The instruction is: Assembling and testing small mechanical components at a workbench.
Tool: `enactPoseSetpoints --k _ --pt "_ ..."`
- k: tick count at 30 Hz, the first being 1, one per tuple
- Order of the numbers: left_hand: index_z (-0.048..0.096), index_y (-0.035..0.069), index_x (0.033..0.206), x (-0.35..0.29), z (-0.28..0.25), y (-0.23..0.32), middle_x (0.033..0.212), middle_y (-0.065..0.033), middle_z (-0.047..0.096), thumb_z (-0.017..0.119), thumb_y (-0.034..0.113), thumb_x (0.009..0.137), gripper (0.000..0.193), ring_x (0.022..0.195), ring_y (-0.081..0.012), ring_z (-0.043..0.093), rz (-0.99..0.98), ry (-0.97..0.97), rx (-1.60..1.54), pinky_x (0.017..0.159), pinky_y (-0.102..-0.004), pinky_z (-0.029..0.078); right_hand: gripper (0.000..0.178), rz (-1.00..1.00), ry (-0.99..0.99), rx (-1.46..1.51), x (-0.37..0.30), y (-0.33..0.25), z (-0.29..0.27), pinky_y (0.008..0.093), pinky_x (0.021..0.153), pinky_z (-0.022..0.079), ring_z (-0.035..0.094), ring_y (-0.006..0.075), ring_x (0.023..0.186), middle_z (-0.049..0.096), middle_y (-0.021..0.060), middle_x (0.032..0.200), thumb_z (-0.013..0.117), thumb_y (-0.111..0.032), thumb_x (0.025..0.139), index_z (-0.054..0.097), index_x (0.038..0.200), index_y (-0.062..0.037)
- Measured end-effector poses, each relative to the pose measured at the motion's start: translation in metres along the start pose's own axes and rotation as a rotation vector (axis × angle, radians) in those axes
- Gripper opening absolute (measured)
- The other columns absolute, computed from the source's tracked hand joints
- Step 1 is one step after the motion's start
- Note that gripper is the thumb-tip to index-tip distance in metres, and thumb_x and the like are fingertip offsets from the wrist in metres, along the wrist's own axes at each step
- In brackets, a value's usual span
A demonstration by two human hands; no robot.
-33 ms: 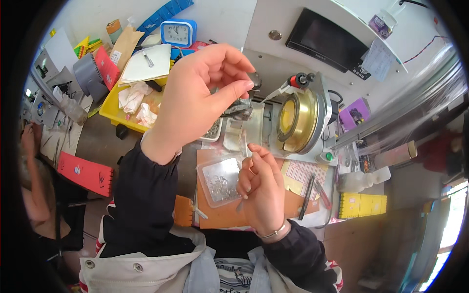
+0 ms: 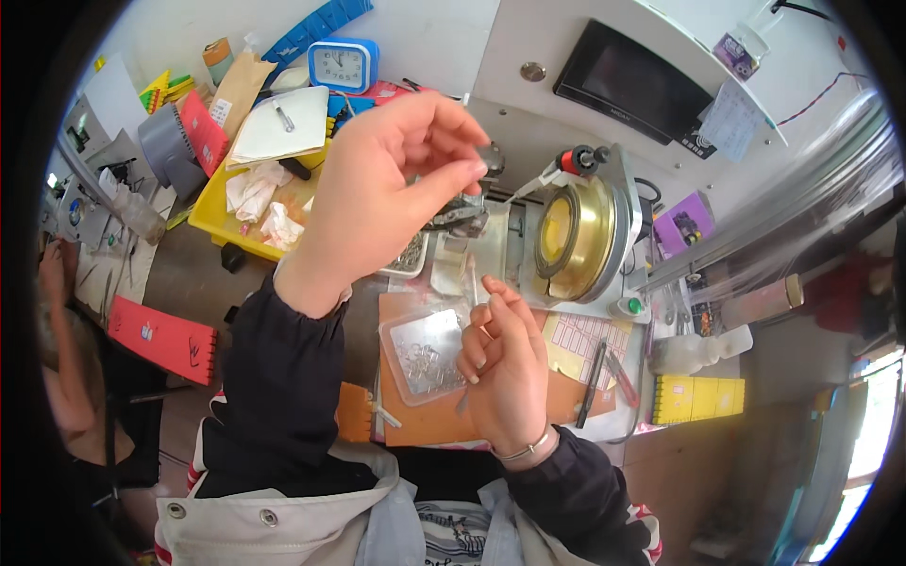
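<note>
My left hand (image 2: 387, 179) is raised in front of the machine, its thumb and fingers curled in a pinch. What it holds, if anything, is too small or hidden to tell. Just beyond the fingertips sits the machine's dark metal fixture (image 2: 461, 219), partly covered by the hand. Lower and to the right, my right hand (image 2: 510, 363) is closed on a thin white stick (image 2: 475, 283) with a pinkish tip pointing up. Beside those fingers lies a clear square box (image 2: 401, 377) of small shiny pieces. A white tray (image 2: 408, 259) of metal parts shows behind my left wrist.
A brass-coloured wheel (image 2: 590, 236) stands right of the fixture. At left is a yellow bin (image 2: 212, 215) with crumpled tissue and a notebook (image 2: 278, 132). An orange-brown mat (image 2: 434, 432) bears the box; black tweezers (image 2: 593, 385) lie right. Another person's arm (image 2: 64, 363) shows far left.
</note>
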State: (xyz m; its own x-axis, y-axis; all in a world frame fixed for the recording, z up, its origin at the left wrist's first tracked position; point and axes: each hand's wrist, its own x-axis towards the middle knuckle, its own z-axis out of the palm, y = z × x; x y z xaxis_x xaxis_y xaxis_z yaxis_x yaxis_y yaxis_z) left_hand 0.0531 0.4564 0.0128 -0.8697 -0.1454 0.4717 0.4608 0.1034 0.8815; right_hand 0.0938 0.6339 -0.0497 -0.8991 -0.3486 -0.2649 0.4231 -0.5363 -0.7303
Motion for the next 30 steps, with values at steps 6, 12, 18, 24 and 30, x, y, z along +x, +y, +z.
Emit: enactPoseSetpoints --k 6,12,18,24,30 --pt "0.061 -0.002 0.1 0.007 -0.013 -0.011 0.093 -0.0043 0.066 0.062 -0.008 0.089 0.013 0.085 -0.0128 0.07 -0.11 -0.115 0.069 0.078 -0.0242 0.054 0.049 -0.096 0.171 0.078 0.04 -0.005 0.032 0.0205 0.053 0.028 0.036 0.0023 0.061 0.046 -0.0066 0.082 0.061 -0.024 0.1 0.047 0.141 0.0002" --pt "0.062 -0.002 0.097 0.009 -0.024 -0.014 0.091 -0.0043 0.066 0.062 -0.007 0.088 0.01 0.084 -0.0122 0.069 -0.117 -0.126 0.047 0.076 -0.0246 0.054 0.016 -0.086 0.2 0.145 0.066 -0.001 0.037 0.0205 0.051 0.024 0.031 0.0011 0.059 0.043 -0.0113 0.076 0.064 -0.022 0.1 0.063 0.109 -0.0096" --pt "0.062 -0.002 0.096 0.01 -0.019 -0.022 0.088 -0.0033 0.066 0.064 -0.006 0.087 0.01 0.082 -0.0102 0.067 -0.12 -0.187 0.05 0.075 -0.0239 0.053 0.008 -0.431 0.175 -0.127 0.052 0.018 0.027 0.0194 0.049 0.027 0.035 0.0012 0.058 0.046 -0.0064 0.075 0.06 -0.017 0.102 0.059 0.1 -0.0088" --pt "0.063 -0.001 0.092 0.012 -0.013 -0.033 0.085 -0.0027 0.066 0.069 -0.003 0.085 0.009 0.08 -0.0089 0.065 -0.073 -0.158 0.146 0.076 -0.024 0.053 0.007 -0.749 0.065 -0.448 0.07 0.005 0.028 0.0181 0.05 0.034 0.046 0.0031 0.061 0.059 0.001 0.09 0.051 -0.012 0.105 0.049 0.108 -0.0052" --pt "0.064 -0.001 0.091 0.01 -0.008 -0.035 0.085 -0.0035 0.067 0.07 -0.002 0.084 0.009 0.081 -0.0104 0.066 -0.082 -0.16 0.134 0.076 -0.0249 0.053 0.006 -0.462 -0.061 -0.347 0.06 -0.002 0.019 0.019 0.048 0.036 0.046 0.0062 0.056 0.054 0.0031 0.08 0.042 -0.011 0.108 0.041 0.108 -0.0056"
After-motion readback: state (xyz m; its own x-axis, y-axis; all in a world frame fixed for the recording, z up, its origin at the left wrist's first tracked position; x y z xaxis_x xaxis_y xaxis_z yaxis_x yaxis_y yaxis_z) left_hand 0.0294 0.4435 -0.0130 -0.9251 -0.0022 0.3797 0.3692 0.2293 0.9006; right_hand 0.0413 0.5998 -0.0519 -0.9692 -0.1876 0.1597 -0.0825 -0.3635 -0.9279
